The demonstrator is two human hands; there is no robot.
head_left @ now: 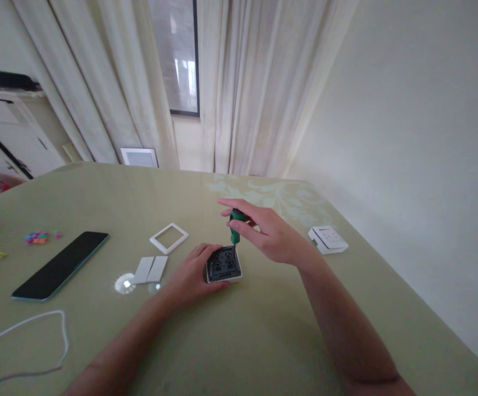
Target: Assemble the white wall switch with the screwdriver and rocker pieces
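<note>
My left hand [199, 272] is closed round the left side of a wall switch [224, 265], a white box with a black inner face turned up, resting on the table. In my right hand [267, 231] is a green-handled screwdriver [235, 226], gripped between thumb and fingers and held upright. Its shaft points down at the upper right corner of the switch; whether the tip sits in a screw is too small to tell. Left of my left hand lie two white switch rockers [151, 270] side by side. Above them is a white square frame [169, 238].
A white wall socket [328, 240] stands at the right, near the table edge by the wall. On the left are a dark tablet-like slab [61, 265], small coloured pieces [38, 237] and a white cable [32, 317]. The green tabletop [263, 341] reaches towards curtains [259, 82].
</note>
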